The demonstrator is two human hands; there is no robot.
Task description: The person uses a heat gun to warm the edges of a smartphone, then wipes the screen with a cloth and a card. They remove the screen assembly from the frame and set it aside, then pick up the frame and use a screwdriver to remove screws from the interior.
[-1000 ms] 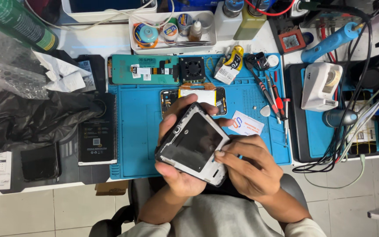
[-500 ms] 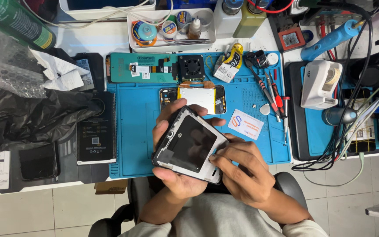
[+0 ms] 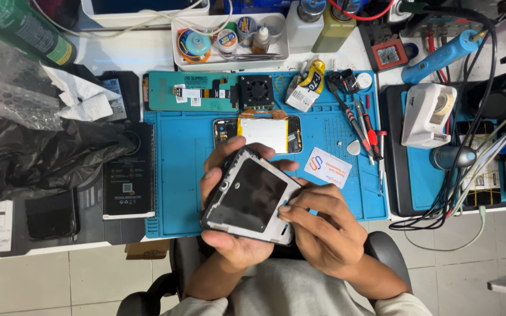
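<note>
At the lower centre of the frame the left hand [image 3: 229,234] wraps around a phone frame [image 3: 252,196], fingers curled over its far edge and thumb under its near edge, closed on it; the frame is a flat rounded rectangle with a pale grey plastic rim and a dark matte centre, tilted, held just above the near edge of the bench [image 3: 112,55]; the right hand [image 3: 323,225] lies against the frame's lower right corner, fingertips bent in and pressing the rim, so it grips the edge rather than lying open.

Just beyond, in the middle of the frame, a blue rubbery mat [image 3: 183,169] with raised borders covers the bench; on it lies one opened phone [image 3: 257,133] showing a silvery battery, and to its right one white card [image 3: 328,167] and one small pale pick [image 3: 353,147]; several thin screwdrivers [image 3: 370,137] with red and black grips lie side by side.

Toward the upper centre sit one teal panel [image 3: 191,92] and one small square black fan [image 3: 256,92]; at left, one flat black box [image 3: 127,169] and crumpled black plastic [image 3: 30,158]; at the top, one white tray [image 3: 229,55] holding small round tins; at the upper right, a white boxy device [image 3: 427,114] and tangled black cables [image 3: 469,169].
</note>
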